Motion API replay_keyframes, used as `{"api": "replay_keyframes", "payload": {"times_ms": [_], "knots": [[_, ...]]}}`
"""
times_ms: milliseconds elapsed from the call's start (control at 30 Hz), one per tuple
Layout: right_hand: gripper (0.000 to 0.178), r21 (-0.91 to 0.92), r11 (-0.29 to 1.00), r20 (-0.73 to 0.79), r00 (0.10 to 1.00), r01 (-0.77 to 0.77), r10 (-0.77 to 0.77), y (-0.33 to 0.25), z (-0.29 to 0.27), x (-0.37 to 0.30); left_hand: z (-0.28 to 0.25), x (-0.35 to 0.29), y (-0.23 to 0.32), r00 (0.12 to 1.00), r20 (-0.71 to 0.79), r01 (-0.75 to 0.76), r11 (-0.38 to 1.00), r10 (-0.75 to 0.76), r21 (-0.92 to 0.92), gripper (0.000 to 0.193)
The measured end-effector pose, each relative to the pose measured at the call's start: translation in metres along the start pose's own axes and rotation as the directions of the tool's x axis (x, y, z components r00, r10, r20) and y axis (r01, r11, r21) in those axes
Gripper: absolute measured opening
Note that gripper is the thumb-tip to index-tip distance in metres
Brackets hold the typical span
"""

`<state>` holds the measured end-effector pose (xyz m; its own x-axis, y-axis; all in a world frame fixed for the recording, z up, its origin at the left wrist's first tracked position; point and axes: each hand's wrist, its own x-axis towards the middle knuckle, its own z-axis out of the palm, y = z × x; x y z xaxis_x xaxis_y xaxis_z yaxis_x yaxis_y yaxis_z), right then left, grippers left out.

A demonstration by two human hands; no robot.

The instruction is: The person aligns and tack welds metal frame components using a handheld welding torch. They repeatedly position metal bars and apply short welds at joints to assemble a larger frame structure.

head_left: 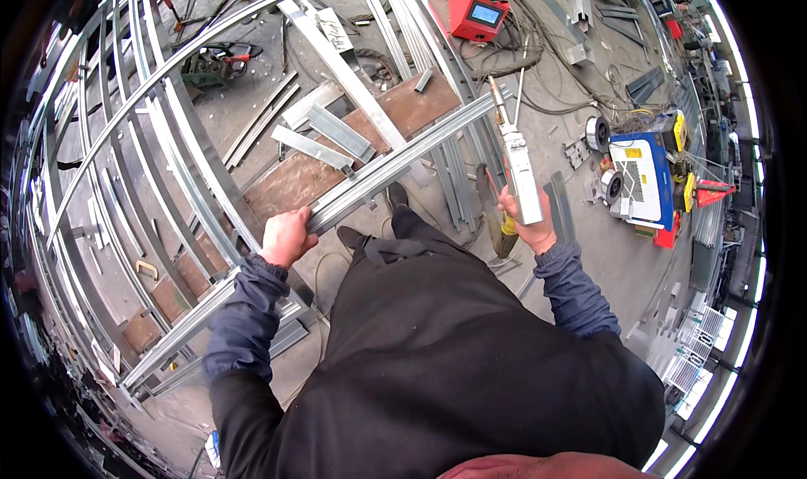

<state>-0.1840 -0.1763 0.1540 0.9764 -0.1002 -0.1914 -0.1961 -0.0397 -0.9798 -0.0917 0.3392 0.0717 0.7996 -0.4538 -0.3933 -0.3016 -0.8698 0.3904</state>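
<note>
My right hand [538, 218] is wrapped round a silver welding gun [521, 166]. Its copper-coloured nozzle points away from me, close to the far right end of a long galvanized steel channel [395, 166]. On the left, my left hand [287, 237] is closed on the near left end of that channel, beside the bars of a large metal frame [189, 168]. The underside of the left hand's grip is hidden. Two short channel offcuts [340, 134] lie just beyond the long channel, on a rusty brown plate [277, 183].
A red machine with a screen [477, 12] stands far ahead, with cables [538, 50] trailing over the floor. To the right is a blue-and-white machine [643, 180] near wire spools [598, 132]. An orange clamp [147, 269] sits among the frame bars at left.
</note>
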Motion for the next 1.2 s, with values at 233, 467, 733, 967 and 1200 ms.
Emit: {"api": "replay_keyframes", "payload": {"times_ms": [233, 467, 733, 967, 1200], "knots": [[0.058, -0.138, 0.990, 0.014, 1.000, 0.012, -0.011, 0.006, -0.008, 0.005, 0.021, -0.012, 0.014, 0.985, -0.157, -0.067, 0.996, 0.077, 0.066, 0.032], [0.062, -0.271, 0.960, 0.043, 0.998, 0.064, -0.054, 0.022, -0.012, 0.006, 0.044, -0.013, 0.016, 0.980, -0.199, 0.000, 0.994, 0.022, 0.110, 0.035], [0.067, -0.653, 0.747, 0.119, 0.991, 0.124, -0.061, -0.006, 0.009, 0.000, 0.044, -0.018, 0.025, 0.978, -0.199, 0.092, 0.990, -0.070, 0.105, 0.041], [0.082, -0.651, 0.740, 0.192, 0.980, 0.170, -0.057, -0.002, 0.016, -0.008, 0.060, -0.012, 0.038, 0.934, -0.353, 0.053, 0.999, -0.051, -0.004, 0.057], [0.066, -0.591, 0.802, 0.140, 0.990, 0.087, -0.004, 0.007, 0.015, -0.019, 0.073, -0.007, 0.043, 0.915, -0.392, 0.094, 0.995, -0.092, -0.014, 0.057]]}}
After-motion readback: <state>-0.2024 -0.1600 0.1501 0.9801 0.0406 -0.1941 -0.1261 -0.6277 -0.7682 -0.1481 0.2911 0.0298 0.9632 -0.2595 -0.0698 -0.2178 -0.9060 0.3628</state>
